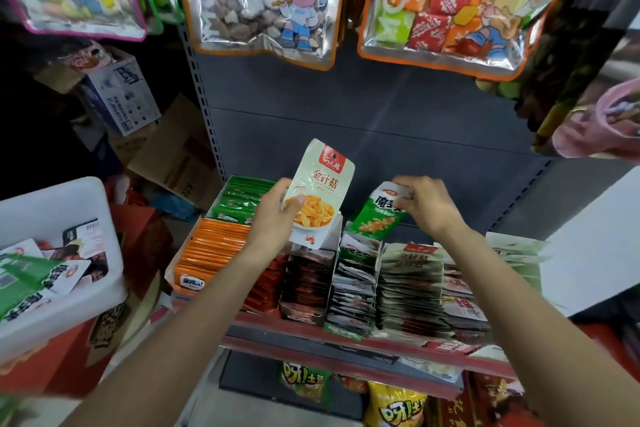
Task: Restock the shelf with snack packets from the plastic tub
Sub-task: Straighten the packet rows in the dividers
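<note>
I see left hand (pixel 273 215) fingers pinching a pale mushroom packet (pixel 320 194) upright over the shelf (pixel 346 340); right hand (pixel 427 204) fingers gripping the green packet (pixel 375 215) top at 3 o'clock of it. Plastic tub (pixel 65 204) at 9 o'clock, packets inside.

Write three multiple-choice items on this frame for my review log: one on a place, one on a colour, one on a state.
1. Where is the white plastic tub?
A. To the left of the shelf
B. On the top shelf
C. Behind the hanging bags

2. What colour is the packet under the right hand?
A. Blue
B. Green
C. Black

3. What is the left hand doing?
A. Hanging free
B. Pressing flat on the shelf
C. Holding a pale packet upright

Key: 1 A, the tub sits at the left edge, beside the shelf. 2 B, its face is green. 3 C, the fingers curl round its lower edge.
</note>
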